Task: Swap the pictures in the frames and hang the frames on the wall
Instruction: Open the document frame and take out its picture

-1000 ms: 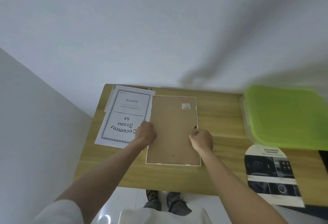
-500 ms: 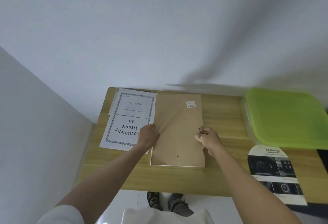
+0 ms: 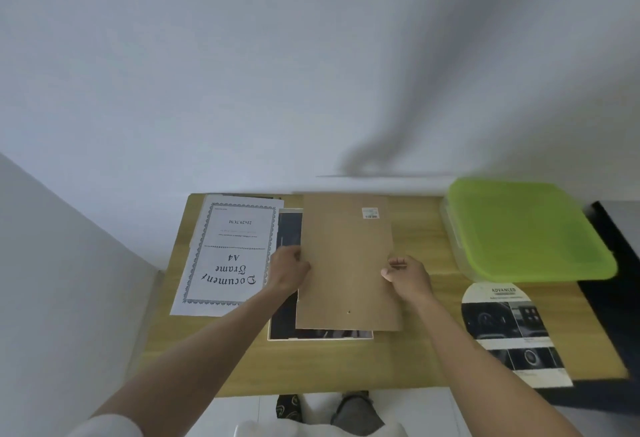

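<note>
A brown backing board point(image 3: 348, 263) is held above the table, shifted to the right of the frame it came from. My left hand point(image 3: 289, 268) grips its left edge and my right hand point(image 3: 405, 274) grips its right edge. Under it lies the white frame point(image 3: 318, 338), face down, with a dark picture point(image 3: 289, 232) showing inside along the left and bottom. A white "Document Frame A4" sheet point(image 3: 230, 256) lies to the left on the wooden table point(image 3: 332, 364). A dark printed picture with a rounded top point(image 3: 512, 329) lies at the right.
A clear box with a green lid point(image 3: 523, 228) stands at the back right of the table. A black object point(image 3: 616, 298) lies along the right edge. The white wall rises right behind the table. My feet show below the front edge.
Both hands have lifted the backing board out of the frame and moved it up and to the right, uncovering the dark picture inside the frame.
</note>
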Demonstrator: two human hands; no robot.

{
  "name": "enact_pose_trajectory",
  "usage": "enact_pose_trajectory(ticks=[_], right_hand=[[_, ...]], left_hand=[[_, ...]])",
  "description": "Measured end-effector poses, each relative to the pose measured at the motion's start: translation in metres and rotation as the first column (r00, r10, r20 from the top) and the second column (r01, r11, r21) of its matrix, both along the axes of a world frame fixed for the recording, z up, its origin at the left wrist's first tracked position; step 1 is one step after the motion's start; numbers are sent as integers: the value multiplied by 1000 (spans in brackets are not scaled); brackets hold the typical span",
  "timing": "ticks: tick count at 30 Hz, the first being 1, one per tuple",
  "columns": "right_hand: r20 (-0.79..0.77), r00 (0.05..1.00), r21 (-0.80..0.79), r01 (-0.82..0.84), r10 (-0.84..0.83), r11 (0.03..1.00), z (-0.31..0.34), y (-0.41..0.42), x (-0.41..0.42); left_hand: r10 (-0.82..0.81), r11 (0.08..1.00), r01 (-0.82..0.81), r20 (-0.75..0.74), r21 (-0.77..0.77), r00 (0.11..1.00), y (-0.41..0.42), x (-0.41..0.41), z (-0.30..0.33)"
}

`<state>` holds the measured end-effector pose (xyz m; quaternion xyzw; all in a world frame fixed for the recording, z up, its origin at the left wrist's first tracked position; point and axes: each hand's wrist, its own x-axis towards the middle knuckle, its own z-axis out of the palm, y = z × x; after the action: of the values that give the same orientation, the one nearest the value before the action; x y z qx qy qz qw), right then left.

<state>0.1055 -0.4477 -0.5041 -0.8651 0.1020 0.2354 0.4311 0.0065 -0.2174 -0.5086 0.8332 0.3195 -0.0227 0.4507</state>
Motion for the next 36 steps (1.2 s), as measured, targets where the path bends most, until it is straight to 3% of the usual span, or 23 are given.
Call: enact_pose_trajectory(ticks=[6, 12, 20, 25, 31, 36], right_hand=[[58, 997, -175, -46, 57, 983, 12, -47, 26], [16, 989, -227, -140, 147, 964, 7, -89, 49], [-3, 972, -277, -227, 236, 934, -17, -119, 70], [16, 953, -328, -280, 301, 902, -24, -135, 82], [66, 881, -418, -402, 468, 815, -37, -131, 85], [74, 855, -518, -407, 514, 752, -43, -123, 83]], left_hand=[[-118, 990, 114, -54, -81, 991, -51, 48, 6], [-126, 989, 116, -108, -93, 986, -101, 82, -3], [-33, 999, 33, -171, 0, 985, -142, 111, -22], [-69, 994, 83, -177, 73, 982, -163, 126, -20], [-87, 974, 141, -282, 179, 956, -185, 127, -30], [-130, 944, 217, -325, 249, 937, -192, 125, -36]])
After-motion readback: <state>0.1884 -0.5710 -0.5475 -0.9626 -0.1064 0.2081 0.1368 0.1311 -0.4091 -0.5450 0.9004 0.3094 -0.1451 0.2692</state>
